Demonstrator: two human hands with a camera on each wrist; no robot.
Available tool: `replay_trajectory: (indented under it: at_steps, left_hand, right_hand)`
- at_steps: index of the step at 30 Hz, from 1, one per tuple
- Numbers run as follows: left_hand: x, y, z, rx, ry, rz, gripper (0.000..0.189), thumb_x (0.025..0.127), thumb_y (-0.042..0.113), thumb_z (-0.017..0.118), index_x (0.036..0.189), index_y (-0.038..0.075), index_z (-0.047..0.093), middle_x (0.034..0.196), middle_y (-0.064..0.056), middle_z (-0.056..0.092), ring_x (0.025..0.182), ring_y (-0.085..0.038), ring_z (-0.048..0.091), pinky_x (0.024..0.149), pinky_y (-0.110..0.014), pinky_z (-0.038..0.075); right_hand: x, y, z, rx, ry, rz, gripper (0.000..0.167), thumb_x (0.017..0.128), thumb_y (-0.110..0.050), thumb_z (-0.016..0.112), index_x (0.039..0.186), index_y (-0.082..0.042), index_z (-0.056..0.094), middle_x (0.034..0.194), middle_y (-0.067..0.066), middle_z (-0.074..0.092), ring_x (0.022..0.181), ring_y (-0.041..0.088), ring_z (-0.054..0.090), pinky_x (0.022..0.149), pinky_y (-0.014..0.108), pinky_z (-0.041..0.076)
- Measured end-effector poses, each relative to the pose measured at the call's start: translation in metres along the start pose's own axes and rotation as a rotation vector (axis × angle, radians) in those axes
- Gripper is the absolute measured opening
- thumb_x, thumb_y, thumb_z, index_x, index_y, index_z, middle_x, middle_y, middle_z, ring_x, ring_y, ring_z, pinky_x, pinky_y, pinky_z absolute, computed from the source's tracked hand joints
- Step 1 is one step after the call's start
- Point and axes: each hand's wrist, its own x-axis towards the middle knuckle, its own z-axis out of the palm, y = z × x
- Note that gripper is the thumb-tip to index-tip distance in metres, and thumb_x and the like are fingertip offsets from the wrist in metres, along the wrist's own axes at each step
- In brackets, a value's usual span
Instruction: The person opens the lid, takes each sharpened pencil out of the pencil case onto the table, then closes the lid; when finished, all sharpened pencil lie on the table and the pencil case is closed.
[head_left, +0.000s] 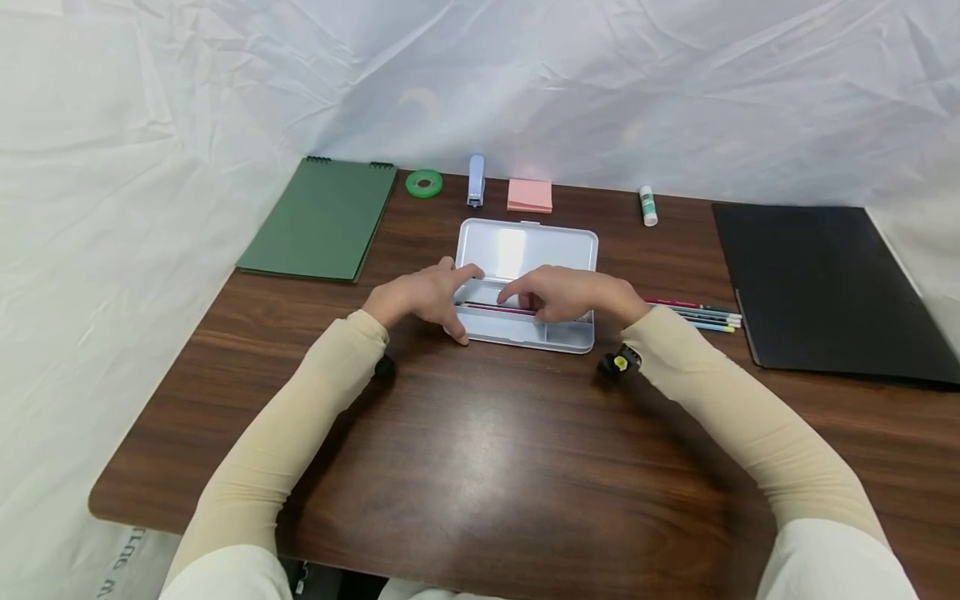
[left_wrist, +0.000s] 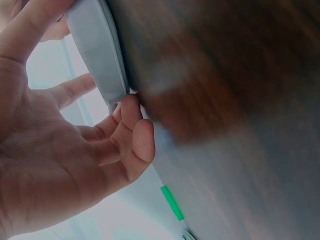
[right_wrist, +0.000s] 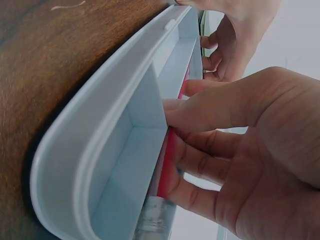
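A pale grey pencil case [head_left: 555,242] lies with its lid folded back on the table, its compartments facing up. At its left end my left hand [head_left: 427,293] grips the case, thumb at the front corner and fingers at the far side. In the left wrist view the fingers of that hand [left_wrist: 60,145] curl at the end of the case [left_wrist: 95,45]. Over the tray, my right hand [head_left: 566,293] pinches a red pencil [right_wrist: 170,160] that lies lengthwise in the rear part. The thumb sits by the divider, and the fingers partly hide the pencil.
Right of the case lie several pencils [head_left: 705,317], then a black folder [head_left: 832,292]. Behind stand a glue stick [head_left: 648,207], pink sticky notes [head_left: 529,196], a stapler [head_left: 476,180] and green tape [head_left: 423,183]. A green notebook [head_left: 322,221] lies at left.
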Motion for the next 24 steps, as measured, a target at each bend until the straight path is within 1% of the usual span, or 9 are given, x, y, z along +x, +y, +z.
replay_trajectory:
  at_steps: [4,8,16,20,24]
  left_hand:
    - [0.000,-0.001,0.000,-0.004,-0.004,-0.002,0.104,0.072,0.042,0.088,0.154,0.029,0.027,0.133,-0.016,0.038,0.108,-0.029,0.053,0.094,-0.046,0.048]
    - [0.001,-0.002,0.000,-0.003,-0.005,-0.002,0.103,0.072,0.042,0.088,0.154,0.029,0.027,0.133,-0.016,0.039,0.108,-0.029,0.053,0.094,-0.046,0.048]
    - [0.002,-0.001,0.000,0.002,0.000,-0.001,0.104,0.071,0.042,0.089,0.154,0.029,0.027,0.135,-0.016,0.038,0.110,-0.030,0.053,0.096,-0.046,0.048]
    - [0.002,0.001,0.000,0.002,0.000,0.002,0.104,0.071,0.043,0.089,0.154,0.029,0.028,0.134,-0.016,0.039,0.110,-0.030,0.053,0.096,-0.047,0.048]
    - [0.003,0.001,0.001,0.002,0.004,0.009,0.104,0.071,0.043,0.089,0.154,0.028,0.028,0.133,-0.016,0.039,0.111,-0.030,0.053,0.097,-0.047,0.048]
  right_hand:
    - [0.001,0.000,-0.001,0.009,-0.006,0.012,0.054,0.087,0.007,0.065,0.138,-0.011,0.057,0.101,0.009,0.066,0.088,0.022,0.058,0.086,0.038,0.050]
    - [0.001,0.000,-0.002,0.004,0.016,0.003,0.053,0.086,0.005,0.069,0.137,-0.009,0.058,0.098,0.008,0.068,0.086,0.021,0.059,0.085,0.038,0.052]
    - [0.001,-0.005,-0.009,0.022,0.033,0.020,0.052,0.086,0.007,0.068,0.135,-0.009,0.061,0.097,0.009,0.068,0.084,0.022,0.057,0.081,0.036,0.050]
    - [-0.002,-0.005,-0.010,0.007,0.036,0.016,0.051,0.087,0.006,0.068,0.135,-0.009,0.061,0.100,0.009,0.069,0.087,0.022,0.059,0.084,0.037,0.051]
    - [-0.008,-0.001,-0.011,0.002,0.052,0.018,0.051,0.087,0.007,0.064,0.136,-0.008,0.060,0.105,0.009,0.070,0.096,0.022,0.065,0.089,0.041,0.053]
